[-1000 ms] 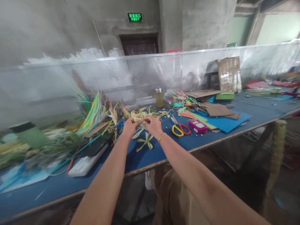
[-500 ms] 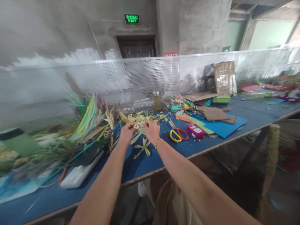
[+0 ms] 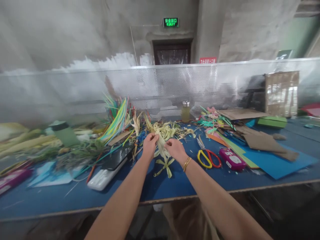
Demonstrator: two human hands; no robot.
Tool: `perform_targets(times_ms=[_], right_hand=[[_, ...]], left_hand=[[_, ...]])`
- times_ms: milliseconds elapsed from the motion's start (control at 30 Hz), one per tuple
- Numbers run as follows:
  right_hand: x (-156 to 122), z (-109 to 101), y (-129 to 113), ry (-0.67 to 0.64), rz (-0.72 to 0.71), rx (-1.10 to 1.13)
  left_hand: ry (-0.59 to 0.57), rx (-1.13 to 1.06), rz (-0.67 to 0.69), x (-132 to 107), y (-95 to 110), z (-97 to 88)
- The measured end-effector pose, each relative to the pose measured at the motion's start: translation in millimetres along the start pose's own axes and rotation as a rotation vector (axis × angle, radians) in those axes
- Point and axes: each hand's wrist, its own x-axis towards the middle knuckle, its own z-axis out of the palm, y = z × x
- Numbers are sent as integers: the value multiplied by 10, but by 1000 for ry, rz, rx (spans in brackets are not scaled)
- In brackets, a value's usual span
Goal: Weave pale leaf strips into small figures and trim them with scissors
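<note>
A pale, creased corn husk (image 3: 162,146) hangs between my two hands above the blue tabletop. My left hand (image 3: 150,146) pinches its upper left part with closed fingertips. On its right edge, my right hand (image 3: 175,150) has thumb and fingers pressed together; a gold bracelet circles that wrist. Just below lies a knotted, star-like piece of husk (image 3: 165,166), flat on the table. Behind the hands is a heap of curled husk strips (image 3: 167,129). Scissors (image 3: 207,156) with one yellow and one red handle rest to the right.
A purple box (image 3: 232,159), blue paper (image 3: 282,163) and brown cardboard (image 3: 262,137) lie to the right. Leftward are a dark phone (image 3: 118,158) on a white case, colourful strips (image 3: 117,116) and a green cup (image 3: 64,133). A small bottle (image 3: 185,112) stands behind, before a perforated metal screen (image 3: 175,83).
My view has turned left, so the scene sits farther right. The husk, curled up between both hands before, now hangs down unrolled, with my right hand lower along its side.
</note>
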Motion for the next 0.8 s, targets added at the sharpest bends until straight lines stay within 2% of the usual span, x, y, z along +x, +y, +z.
perform_targets(times_ms=[133, 233, 400, 567, 667, 733, 800], right_hand=[[205, -135, -69, -36, -129, -88], [341, -191, -67, -44, -185, -92], [461, -217, 145, 97, -195, 9], [554, -155, 458, 290, -57, 196], [587, -111, 540, 325, 40, 347], [584, -123, 538, 343, 21, 326], [566, -171, 512, 382, -67, 190]], left_hand=[[63, -71, 24, 33, 16, -33], [125, -28, 52, 63, 35, -77], [200, 29, 63, 120, 51, -74], [112, 71, 6, 121, -35, -22], [35, 90, -68, 48, -80, -3], [2, 91, -107, -11, -87, 6], [0, 86, -128, -54, -75, 9]])
